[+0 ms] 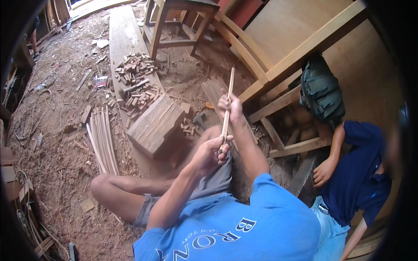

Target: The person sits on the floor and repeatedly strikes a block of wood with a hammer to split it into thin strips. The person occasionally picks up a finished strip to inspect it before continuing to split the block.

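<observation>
A thin wooden strip (230, 88) is held up between both hands. My left hand (220, 150) grips its lower end, and my right hand (230, 105) is closed around it higher up. Beyond my knees a squared wooden block (156, 122) rests by a long plank (125, 36). Small cut wood pieces (137, 70) lie heaped on that plank, with a hammer-like tool (135, 85) among them. A dark hammer head (199, 120) shows on the ground right of the block. Long strips (104, 140) lie bundled to the left, and more strips (214, 91) lie behind my right hand.
A wooden stool (176, 23) stands at the far end. Wooden furniture frames (294, 62) fill the right side, with a dark bag (321, 88) against them. A person in a dark blue shirt (356, 166) is close on the right. Sawdust and cords (32, 130) cover the left ground.
</observation>
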Motion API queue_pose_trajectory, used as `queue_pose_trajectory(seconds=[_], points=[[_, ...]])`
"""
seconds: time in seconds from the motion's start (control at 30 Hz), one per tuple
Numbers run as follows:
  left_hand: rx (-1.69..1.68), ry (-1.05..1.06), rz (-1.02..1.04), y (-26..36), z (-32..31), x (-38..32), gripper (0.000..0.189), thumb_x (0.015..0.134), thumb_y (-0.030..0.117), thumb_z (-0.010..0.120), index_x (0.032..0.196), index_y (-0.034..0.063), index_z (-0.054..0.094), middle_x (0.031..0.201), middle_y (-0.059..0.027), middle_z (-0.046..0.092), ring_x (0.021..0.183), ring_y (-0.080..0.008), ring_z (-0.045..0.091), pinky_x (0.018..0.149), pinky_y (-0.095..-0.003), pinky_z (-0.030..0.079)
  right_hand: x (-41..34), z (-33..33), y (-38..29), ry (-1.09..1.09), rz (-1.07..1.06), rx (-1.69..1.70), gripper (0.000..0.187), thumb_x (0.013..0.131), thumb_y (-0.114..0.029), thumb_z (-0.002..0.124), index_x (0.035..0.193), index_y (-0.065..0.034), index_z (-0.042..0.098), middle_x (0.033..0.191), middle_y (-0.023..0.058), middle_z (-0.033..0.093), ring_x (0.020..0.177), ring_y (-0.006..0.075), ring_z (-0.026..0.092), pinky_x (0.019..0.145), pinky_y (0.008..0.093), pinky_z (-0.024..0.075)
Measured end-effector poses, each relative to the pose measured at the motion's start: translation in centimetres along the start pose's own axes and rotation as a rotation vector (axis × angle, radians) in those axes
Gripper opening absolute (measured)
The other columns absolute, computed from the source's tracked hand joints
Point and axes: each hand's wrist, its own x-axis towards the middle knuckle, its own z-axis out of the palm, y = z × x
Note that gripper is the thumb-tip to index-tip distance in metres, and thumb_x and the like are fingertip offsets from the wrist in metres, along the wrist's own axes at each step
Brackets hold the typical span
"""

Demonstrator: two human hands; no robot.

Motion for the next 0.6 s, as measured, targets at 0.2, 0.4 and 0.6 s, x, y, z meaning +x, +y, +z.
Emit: queue_pose_trajectory(seconds=[0.2, 0.4, 0.6], points=[[-0.028, 0.134, 0.057, -0.1, -0.8, 1.4, 0.032, 0.102, 0.032, 0.061, 0.126, 0.0116, 0.06, 0.08, 0.0019, 0.056, 0.064, -0.009, 0.05, 0.053, -0.0232, 0.037, -3.6, 1.5, 3.7, 0.096, 0.03, -0.011, 0.036, 0.109, -0.025, 0.046, 0.13, 0.0037, 0.053, 0.078, 0.003, 0.051, 0.064, 0.0126, 0.051, 0.055, 0.0261, 0.0454], [0.052, 0.204, 0.069, -0.8, -2.5, 1.1, 0.022, 0.099, 0.033, 0.064, 0.112, 0.0149, 0.061, 0.081, 0.0044, 0.053, 0.068, -0.0086, 0.049, 0.055, -0.0231, 0.037, -5.5, 2.2, 4.4, 0.113, -0.055, -0.237, 0.042, 0.103, -0.021, 0.058, 0.136, 0.0029, 0.051, 0.114, 0.0157, 0.069, 0.084, 0.0186, 0.066, 0.074, 0.0325, 0.0559], [0.01, 0.16, 0.116, -0.7, -3.5, 1.5, 0.026, 0.098, 0.032, 0.066, 0.114, 0.0133, 0.06, 0.082, 0.0032, 0.054, 0.064, -0.0106, 0.052, 0.056, -0.0246, 0.046, -7.0, 3.2, 4.7, 0.057, -0.15, -0.331, 0.038, 0.101, -0.015, 0.059, 0.137, -0.0034, 0.053, 0.114, 0.0157, 0.07, 0.072, 0.0154, 0.062, 0.061, 0.0297, 0.0488]])
